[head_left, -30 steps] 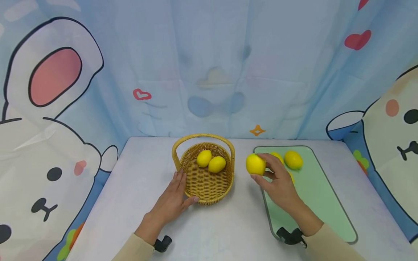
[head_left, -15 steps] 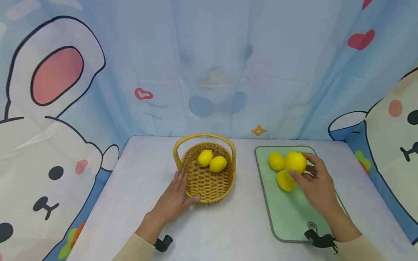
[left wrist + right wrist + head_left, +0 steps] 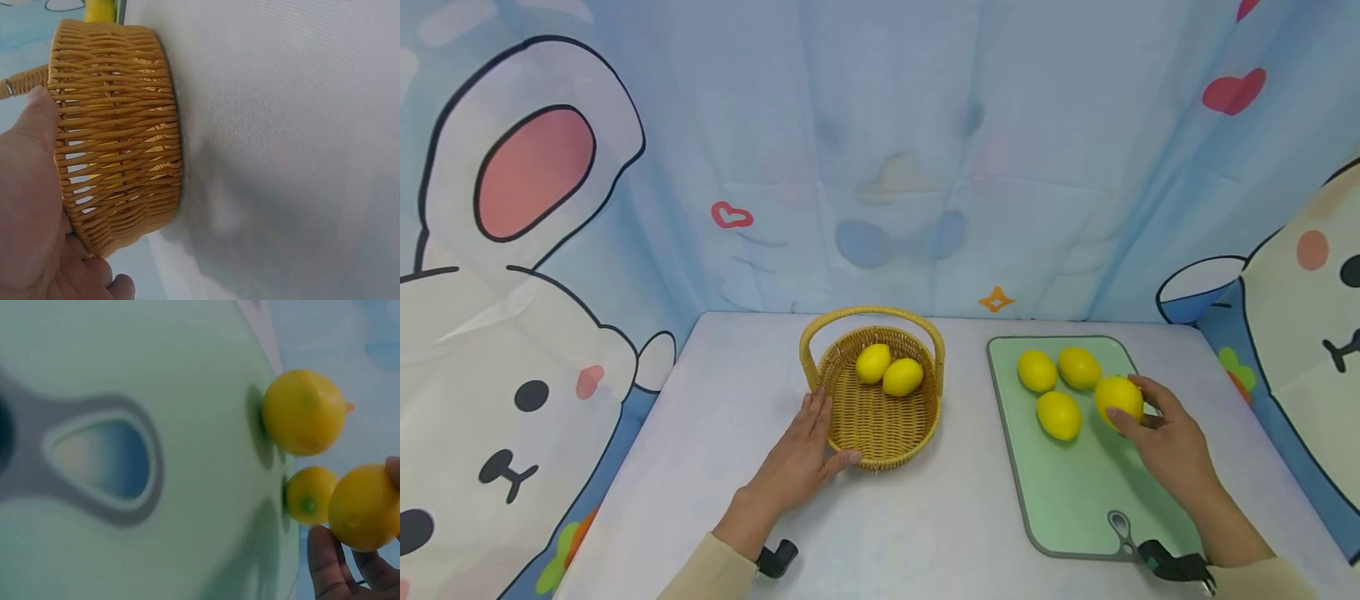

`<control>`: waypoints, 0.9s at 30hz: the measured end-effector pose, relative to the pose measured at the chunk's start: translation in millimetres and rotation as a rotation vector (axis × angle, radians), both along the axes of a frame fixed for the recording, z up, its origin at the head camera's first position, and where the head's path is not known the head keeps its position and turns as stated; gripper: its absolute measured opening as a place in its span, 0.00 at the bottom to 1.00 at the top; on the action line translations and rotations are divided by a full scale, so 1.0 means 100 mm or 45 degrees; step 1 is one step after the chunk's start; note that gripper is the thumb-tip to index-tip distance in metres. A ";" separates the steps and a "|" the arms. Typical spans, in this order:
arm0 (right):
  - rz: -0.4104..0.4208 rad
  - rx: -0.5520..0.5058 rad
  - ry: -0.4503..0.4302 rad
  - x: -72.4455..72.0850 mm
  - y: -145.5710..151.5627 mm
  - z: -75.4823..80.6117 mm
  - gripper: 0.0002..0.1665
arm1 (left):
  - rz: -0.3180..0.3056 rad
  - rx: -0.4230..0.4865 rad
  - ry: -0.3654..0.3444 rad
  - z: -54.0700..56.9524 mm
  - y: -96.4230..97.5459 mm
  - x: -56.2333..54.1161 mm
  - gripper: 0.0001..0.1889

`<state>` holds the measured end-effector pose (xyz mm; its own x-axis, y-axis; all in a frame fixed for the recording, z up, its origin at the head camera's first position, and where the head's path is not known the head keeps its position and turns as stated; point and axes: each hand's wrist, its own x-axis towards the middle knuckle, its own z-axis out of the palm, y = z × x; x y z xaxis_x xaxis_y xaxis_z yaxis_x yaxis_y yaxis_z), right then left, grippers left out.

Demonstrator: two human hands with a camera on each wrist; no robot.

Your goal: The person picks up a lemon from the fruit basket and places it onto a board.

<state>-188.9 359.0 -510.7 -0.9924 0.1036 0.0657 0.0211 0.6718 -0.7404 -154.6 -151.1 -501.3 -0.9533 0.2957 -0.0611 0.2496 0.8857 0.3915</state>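
My left hand (image 3: 790,467) rests against the left and near sides of a round wicker basket (image 3: 867,429), fingers straight along its wall and thumb (image 3: 39,119) at the rim. Two lemons (image 3: 874,364) lie in the back of the basket under its arched handle (image 3: 871,311). At the right, my right hand (image 3: 1180,462) pinches another lemon (image 3: 1118,402) between thumb and fingertips. That held lemon (image 3: 361,509) appears raised over the green cutting board (image 3: 1067,508) in the right wrist view. Three more lemons (image 3: 1060,416) lie grouped on the board's far left part.
The cutting board's grey-edged hanging hole (image 3: 1119,525) faces the near side. Both items stand on a white-covered table (image 3: 917,533). A blue cartoon curtain (image 3: 895,125) rises directly behind the table's back edge. Black camera mounts (image 3: 1172,567) sit at the wrists.
My right hand has carried its lemon from beside the basket rightward across the board to the right of the other lemons. The left hand has stayed at the basket.
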 end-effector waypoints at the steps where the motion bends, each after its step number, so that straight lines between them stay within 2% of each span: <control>1: 0.007 0.022 -0.025 -0.01 0.02 -0.03 0.46 | -0.001 -0.003 0.000 0.00 0.00 0.00 0.54; 4: 0.030 0.081 -0.078 -0.03 0.07 -0.10 0.46 | -0.001 -0.014 0.000 0.00 0.00 0.00 0.54; 9: 0.062 0.131 -0.089 -0.07 0.10 -0.19 0.45 | 0.000 -0.004 -0.001 0.00 0.00 -0.01 0.54; 17: 0.112 0.230 -0.100 -0.11 0.08 -0.21 0.45 | 0.003 0.015 -0.004 -0.01 0.01 -0.01 0.53; 27: 0.076 0.258 -0.112 -0.14 0.04 -0.25 0.46 | 0.009 0.015 -0.006 -0.02 0.01 0.00 0.53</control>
